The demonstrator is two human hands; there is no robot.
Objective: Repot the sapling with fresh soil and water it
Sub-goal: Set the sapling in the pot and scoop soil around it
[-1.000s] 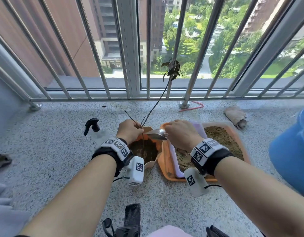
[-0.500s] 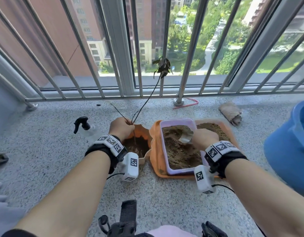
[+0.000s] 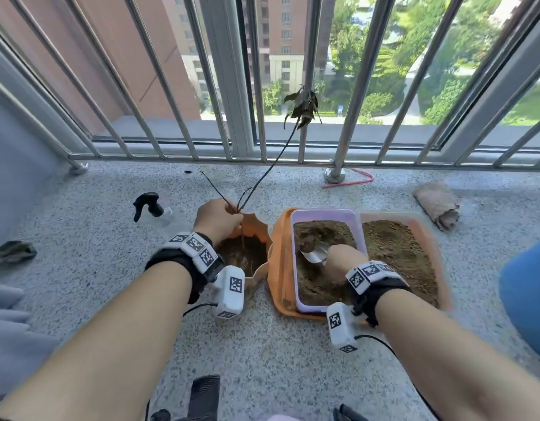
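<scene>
Left hand (image 3: 217,219) grip pinches the sapling (image 3: 262,183) upright over the pot (image 3: 256,230); right hand (image 3: 343,259) grip clamps the trowel (image 3: 314,254), scooping soil (image 3: 320,235) for backfilling.

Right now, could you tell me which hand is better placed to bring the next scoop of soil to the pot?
The right hand: it grips the trowel in the purple tub, while the left hand holds the sapling.
</scene>
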